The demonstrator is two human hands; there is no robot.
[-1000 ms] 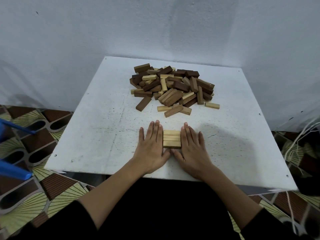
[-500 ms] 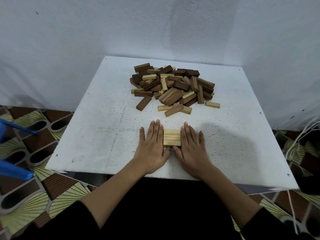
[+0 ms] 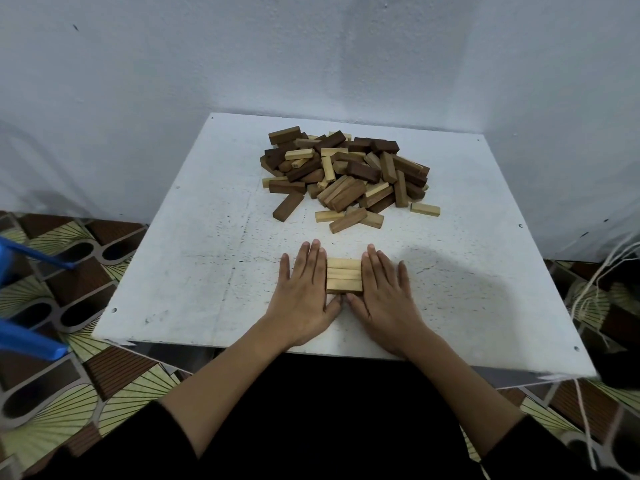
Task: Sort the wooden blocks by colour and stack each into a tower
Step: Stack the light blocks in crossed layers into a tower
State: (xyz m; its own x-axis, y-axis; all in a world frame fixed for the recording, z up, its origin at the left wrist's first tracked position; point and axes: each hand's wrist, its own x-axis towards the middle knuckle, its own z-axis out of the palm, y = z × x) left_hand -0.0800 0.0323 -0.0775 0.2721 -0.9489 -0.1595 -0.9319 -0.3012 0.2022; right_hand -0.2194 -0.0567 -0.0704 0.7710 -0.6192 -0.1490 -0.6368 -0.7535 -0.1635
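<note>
Three light wooden blocks (image 3: 344,274) lie side by side as one flat layer near the front of the white table (image 3: 194,265). My left hand (image 3: 304,292) lies flat on the table with straight fingers pressed against the layer's left ends. My right hand (image 3: 382,294) mirrors it against the right ends, and both thumbs meet at the layer's near edge. A mixed pile of dark brown and light blocks (image 3: 346,171) sits at the back centre of the table.
A few loose blocks lie at the pile's front edge: a dark one (image 3: 288,206), a mid-brown one (image 3: 348,220) and a light one (image 3: 425,208). A wall stands right behind the table. Blue plastic (image 3: 24,341) juts in at the left; string (image 3: 588,289) hangs at the right.
Both hands stay flat against the three-block layer; they and the layer have shifted only slightly, and the pile is unchanged.
</note>
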